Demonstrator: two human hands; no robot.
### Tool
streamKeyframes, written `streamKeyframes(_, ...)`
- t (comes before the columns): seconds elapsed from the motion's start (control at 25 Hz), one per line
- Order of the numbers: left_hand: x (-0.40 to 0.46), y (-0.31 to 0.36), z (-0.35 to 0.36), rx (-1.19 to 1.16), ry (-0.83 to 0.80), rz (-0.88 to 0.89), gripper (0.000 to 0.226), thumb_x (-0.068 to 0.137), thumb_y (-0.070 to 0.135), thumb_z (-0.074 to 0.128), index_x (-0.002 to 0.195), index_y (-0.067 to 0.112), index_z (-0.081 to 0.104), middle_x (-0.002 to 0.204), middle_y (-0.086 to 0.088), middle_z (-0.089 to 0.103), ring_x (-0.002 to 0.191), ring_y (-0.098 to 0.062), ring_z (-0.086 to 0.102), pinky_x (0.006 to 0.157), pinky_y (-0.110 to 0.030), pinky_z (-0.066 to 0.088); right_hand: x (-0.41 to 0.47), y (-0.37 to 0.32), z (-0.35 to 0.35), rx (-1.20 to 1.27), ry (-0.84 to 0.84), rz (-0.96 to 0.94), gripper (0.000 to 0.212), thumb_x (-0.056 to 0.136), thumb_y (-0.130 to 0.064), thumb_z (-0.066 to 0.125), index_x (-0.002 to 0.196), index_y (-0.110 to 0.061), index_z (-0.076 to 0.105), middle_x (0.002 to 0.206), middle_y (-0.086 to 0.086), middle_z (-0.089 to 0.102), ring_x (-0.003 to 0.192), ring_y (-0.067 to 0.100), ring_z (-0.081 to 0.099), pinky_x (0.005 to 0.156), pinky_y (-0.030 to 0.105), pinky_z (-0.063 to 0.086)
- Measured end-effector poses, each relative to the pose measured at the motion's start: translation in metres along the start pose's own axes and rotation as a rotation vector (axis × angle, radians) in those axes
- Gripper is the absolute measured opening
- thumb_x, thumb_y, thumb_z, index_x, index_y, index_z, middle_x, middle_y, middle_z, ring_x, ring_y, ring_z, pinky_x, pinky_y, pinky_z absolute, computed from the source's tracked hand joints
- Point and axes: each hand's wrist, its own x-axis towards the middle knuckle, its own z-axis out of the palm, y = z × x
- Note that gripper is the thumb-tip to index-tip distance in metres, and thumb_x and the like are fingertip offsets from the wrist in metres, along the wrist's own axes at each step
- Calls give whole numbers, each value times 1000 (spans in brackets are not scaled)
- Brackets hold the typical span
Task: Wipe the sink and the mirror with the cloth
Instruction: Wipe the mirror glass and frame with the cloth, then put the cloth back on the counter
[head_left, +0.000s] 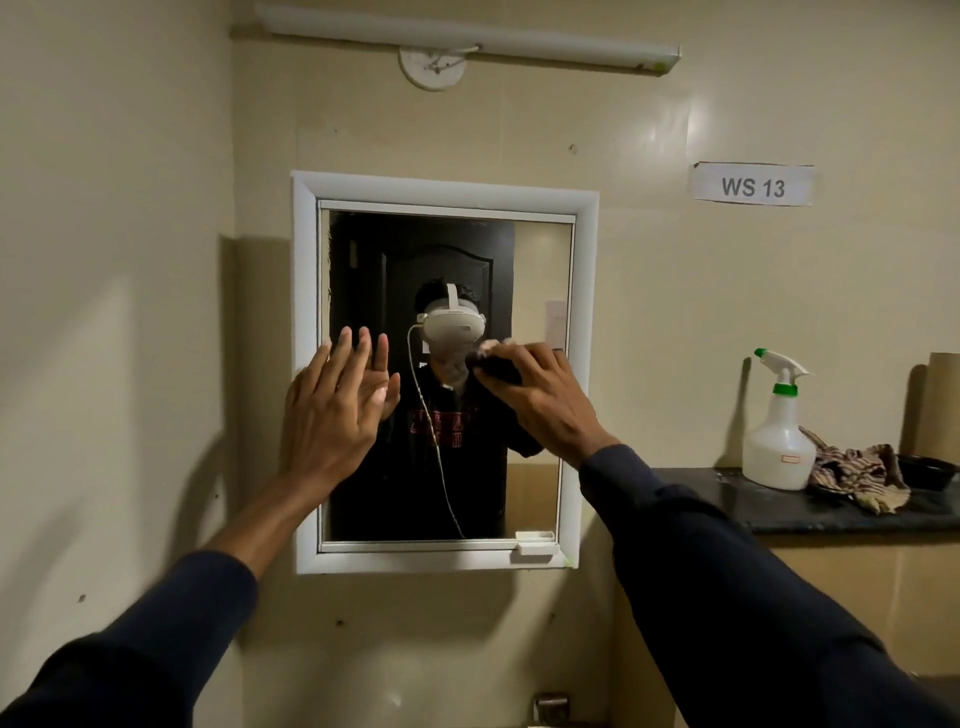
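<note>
A white-framed mirror (535, 260) hangs on the beige wall in front of me. My right hand (545, 400) presses a small dark cloth (496, 366) against the glass at mid height, right of centre. My left hand (332, 410) is flat on the mirror's left edge, fingers spread, holding nothing. The sink is out of view, apart from a bit of metal tap (550, 704) at the bottom edge.
A dark counter (810, 512) on the right carries a white spray bottle with a green collar (776, 431), a striped rag (852, 475) and a black bowl (930, 467). A tube light (467, 39) is mounted above. A "WS 13" label (752, 186) is on the wall.
</note>
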Motion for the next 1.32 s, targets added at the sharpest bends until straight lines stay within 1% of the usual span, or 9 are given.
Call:
streamKeyframes(0.12, 6, 10, -5, 59, 2, 48, 61, 96, 40, 39, 151, 21, 21, 160, -4, 20, 148, -21, 16, 118, -42, 22, 20, 2, -5, -84, 43, 19, 69, 77, -18, 81, 139, -24, 52, 135, 10, 50, 116, 32, 43, 91, 42, 38)
streamKeyframes(0.28, 4, 10, -7, 104, -15, 83, 66, 95, 40, 40, 152, 22, 14, 162, -5, 11, 149, -21, 9, 120, -43, 18, 14, 1, -3, -129, 80, 59, 72, 77, -20, 81, 141, -25, 49, 136, 9, 48, 118, 31, 41, 94, 42, 36)
streamKeyframes(0.48, -2, 6, -8, 117, -18, 102, 68, 94, 41, 41, 152, 21, 13, 162, -6, 11, 149, -22, 8, 119, -43, 18, 1, 0, -8, -123, 87, 76, 74, 75, -20, 82, 141, -24, 49, 135, 7, 40, 119, 31, 39, 93, 45, 40)
streamKeyframes(0.64, -1, 12, -6, 82, -10, 97, 67, 93, 43, 37, 152, 21, 14, 162, -6, 11, 149, -22, 8, 120, -44, 17, 5, 2, -12, -149, 86, 70, 73, 77, -20, 80, 142, -26, 47, 136, 8, 43, 119, 31, 40, 93, 44, 39)
streamKeyframes(0.76, -1, 18, -4, 59, -10, 109, 69, 93, 42, 39, 152, 20, 14, 162, -7, 11, 149, -23, 7, 120, -46, 17, 4, -1, -13, -148, 71, 77, 72, 78, -21, 80, 142, -26, 46, 137, 9, 46, 120, 31, 40, 94, 43, 39)
streamKeyframes(0.96, -4, 27, 4, 32, -17, 118, 69, 93, 43, 38, 152, 20, 11, 162, -6, 10, 150, -23, 5, 120, -48, 15, -3, -6, -16, -99, 89, 42, 68, 79, -19, 79, 141, -23, 50, 135, 7, 40, 118, 32, 40, 92, 46, 41)
streamKeyframes(1.12, -2, 36, 11, 6, -25, 136, 70, 92, 44, 34, 153, 20, 10, 162, -6, 8, 150, -23, 4, 120, -46, 15, -11, 1, -17, -125, 53, 40, 74, 78, -18, 81, 143, -25, 46, 135, 8, 42, 118, 32, 41, 91, 45, 40)
streamKeyframes(1.24, 2, 50, 20, -11, -33, 150, 71, 93, 42, 41, 153, 21, 9, 162, -5, 8, 150, -22, 4, 119, -48, 18, -19, 20, -23, -173, 61, 56, 66, 83, -17, 75, 142, -26, 47, 134, 7, 48, 116, 30, 42, 90, 43, 39)
streamKeyframes(1.32, 4, 61, 27, -26, -32, 168, 71, 94, 40, 44, 153, 23, 8, 162, -5, 9, 150, -22, 4, 119, -47, 18, -29, 37, -30, -208, 65, 72, 54, 88, -10, 64, 139, -25, 52, 133, 7, 52, 113, 30, 43, 88, 43, 39)
